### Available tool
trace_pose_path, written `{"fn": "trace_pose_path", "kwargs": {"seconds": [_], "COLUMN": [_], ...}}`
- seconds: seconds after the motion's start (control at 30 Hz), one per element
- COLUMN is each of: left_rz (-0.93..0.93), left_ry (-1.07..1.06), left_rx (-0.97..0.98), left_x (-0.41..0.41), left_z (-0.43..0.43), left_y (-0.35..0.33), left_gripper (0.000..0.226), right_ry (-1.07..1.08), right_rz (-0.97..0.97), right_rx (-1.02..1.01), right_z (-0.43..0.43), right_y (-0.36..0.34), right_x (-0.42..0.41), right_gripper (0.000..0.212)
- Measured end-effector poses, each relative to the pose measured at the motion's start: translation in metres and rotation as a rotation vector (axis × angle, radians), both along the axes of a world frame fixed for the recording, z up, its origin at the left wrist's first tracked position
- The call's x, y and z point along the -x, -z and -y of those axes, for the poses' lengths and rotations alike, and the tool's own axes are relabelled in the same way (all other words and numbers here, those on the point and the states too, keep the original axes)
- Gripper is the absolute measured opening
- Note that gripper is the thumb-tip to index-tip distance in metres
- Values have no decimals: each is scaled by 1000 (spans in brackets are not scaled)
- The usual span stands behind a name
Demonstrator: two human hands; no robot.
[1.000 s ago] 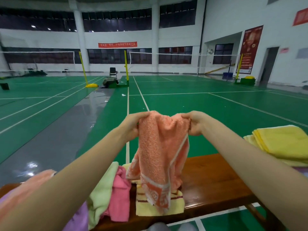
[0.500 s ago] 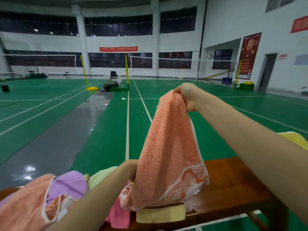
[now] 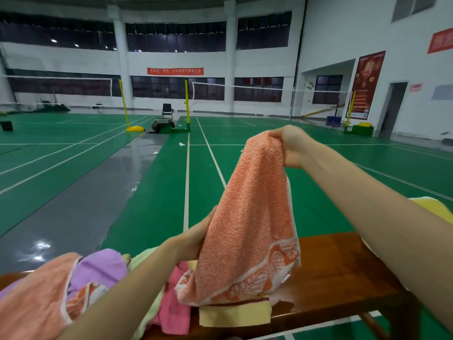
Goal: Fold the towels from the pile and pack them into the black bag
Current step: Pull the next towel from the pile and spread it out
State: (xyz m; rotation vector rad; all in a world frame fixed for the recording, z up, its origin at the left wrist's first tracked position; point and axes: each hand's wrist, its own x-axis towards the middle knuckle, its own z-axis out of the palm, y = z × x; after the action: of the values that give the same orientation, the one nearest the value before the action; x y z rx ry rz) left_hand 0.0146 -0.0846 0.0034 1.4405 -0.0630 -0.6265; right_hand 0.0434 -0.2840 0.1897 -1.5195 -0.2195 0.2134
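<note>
Right hand [image 3: 289,146] pinches the orange towel [image 3: 250,231] by its top end, held high; left hand [image 3: 196,238] grips its lower edge above the pile [image 3: 98,285]. Judged: straightening it before the first fold; next, bring the ends together evenly. No black bag shows. Wooden bench [image 3: 331,278] stands on a green court [image 3: 147,197] in a sports hall.
</note>
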Motion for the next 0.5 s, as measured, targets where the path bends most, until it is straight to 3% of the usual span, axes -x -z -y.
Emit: {"fn": "trace_pose_path", "kwargs": {"seconds": [0.1,0.13,0.27,0.3,0.37,0.5], "left_rz": [144,200,348,354,352,308], "left_ry": [41,65,185,168,104,138], "left_rx": [21,-53,-611,-677,-760,-998], "left_x": [8,11,17,16,15,8], "left_z": [-11,-18,-21,-20,-22,-31], "left_y": [2,4,9,11,13,13], "left_gripper": [82,78,17,12,6,16], "right_ry": [48,70,148,157,172,184], "right_rz": [-14,-24,-47,-45,-35,-16], "right_rx": [8,-5,-50,-50,-49,-13], "right_z": [5,7,12,13,16,25], "right_y": [3,4,7,7,8,11], "right_x": [-2,-4,-16,-18,-19,-18], "right_gripper": [31,29,21,19,18,21]}}
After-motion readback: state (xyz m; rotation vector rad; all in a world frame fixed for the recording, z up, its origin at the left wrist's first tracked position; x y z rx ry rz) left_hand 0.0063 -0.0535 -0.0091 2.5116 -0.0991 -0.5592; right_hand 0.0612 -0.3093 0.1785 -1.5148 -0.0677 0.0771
